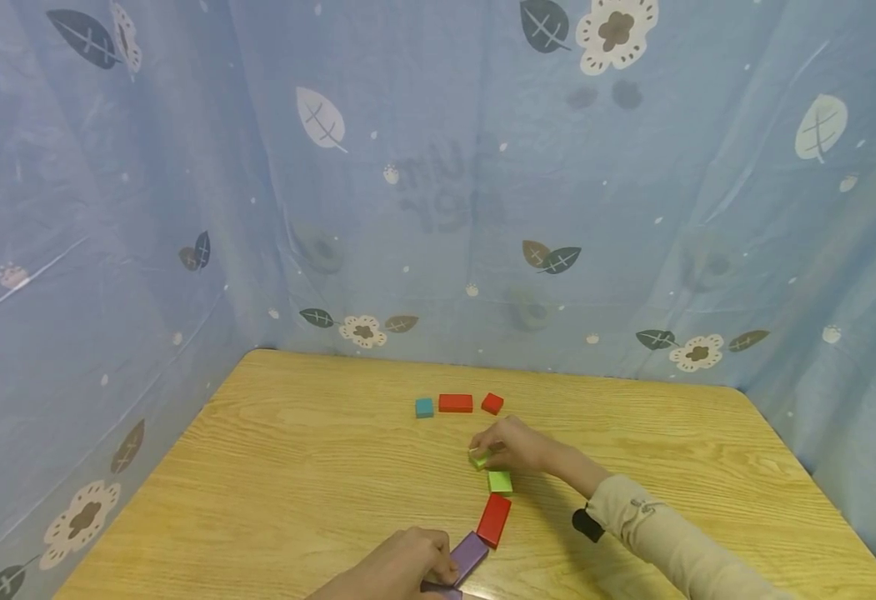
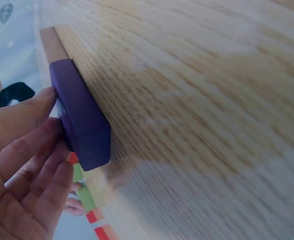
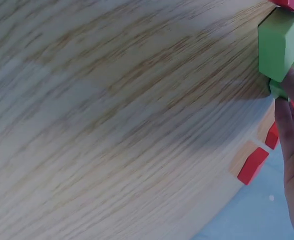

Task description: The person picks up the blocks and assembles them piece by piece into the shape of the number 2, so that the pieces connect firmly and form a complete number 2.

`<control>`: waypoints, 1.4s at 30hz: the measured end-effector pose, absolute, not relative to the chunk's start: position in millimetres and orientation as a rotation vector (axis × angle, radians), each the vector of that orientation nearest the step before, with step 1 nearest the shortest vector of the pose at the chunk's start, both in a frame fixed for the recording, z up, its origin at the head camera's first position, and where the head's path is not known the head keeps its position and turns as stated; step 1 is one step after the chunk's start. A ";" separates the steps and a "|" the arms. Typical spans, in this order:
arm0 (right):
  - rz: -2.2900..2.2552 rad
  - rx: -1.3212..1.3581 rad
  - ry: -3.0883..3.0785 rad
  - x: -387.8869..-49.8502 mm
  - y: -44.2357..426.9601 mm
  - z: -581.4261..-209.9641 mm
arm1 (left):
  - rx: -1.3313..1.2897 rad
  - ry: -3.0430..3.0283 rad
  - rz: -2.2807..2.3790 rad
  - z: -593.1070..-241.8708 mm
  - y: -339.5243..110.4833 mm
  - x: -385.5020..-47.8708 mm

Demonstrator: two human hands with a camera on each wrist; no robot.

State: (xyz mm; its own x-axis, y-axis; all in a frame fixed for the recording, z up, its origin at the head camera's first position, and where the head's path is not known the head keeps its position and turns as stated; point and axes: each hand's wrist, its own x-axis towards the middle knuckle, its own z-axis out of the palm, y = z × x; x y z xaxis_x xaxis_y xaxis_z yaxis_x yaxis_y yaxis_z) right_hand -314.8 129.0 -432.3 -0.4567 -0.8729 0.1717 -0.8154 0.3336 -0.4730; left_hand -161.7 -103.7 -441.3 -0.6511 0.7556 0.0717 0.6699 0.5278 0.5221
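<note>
In the head view my left hand is low at the front, gripping the nearer purple block, which it partly covers. The left wrist view shows thumb and fingers against that purple block on the table. A second purple block lies just beyond, end to end with a long red block. Past the red one sits a green block. My right hand pinches another green block beside it, largely hidden by the fingers in the right wrist view.
Toward the back of the wooden table lie a blue block, a long red block and a small red block. A blue patterned curtain hangs behind the table and along its sides.
</note>
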 end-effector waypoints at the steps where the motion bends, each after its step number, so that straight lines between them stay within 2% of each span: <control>1: -0.776 -1.578 2.465 -315.7 129.3 -432.5 | 1.220 2.601 0.782 -441.3 -103.9 -161.7; 16: -0.877 -1.492 2.438 -332.5 139.7 -442.7 | 1.272 2.619 0.774 -443.8 -104.0 -162.5; 42: -0.954 -1.416 2.317 -328.5 149.4 -441.9 | 1.248 2.606 0.767 -445.6 -104.2 -162.6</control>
State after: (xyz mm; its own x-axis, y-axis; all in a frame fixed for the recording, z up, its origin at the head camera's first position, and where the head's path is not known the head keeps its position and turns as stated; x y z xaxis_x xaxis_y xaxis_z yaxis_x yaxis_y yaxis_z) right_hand -328.5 149.4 -441.9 -0.4899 -0.8647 0.1110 -0.6920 0.3082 -0.6528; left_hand -162.6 -104.2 -445.6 -0.6419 0.7625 0.0812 0.6850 0.5226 0.5076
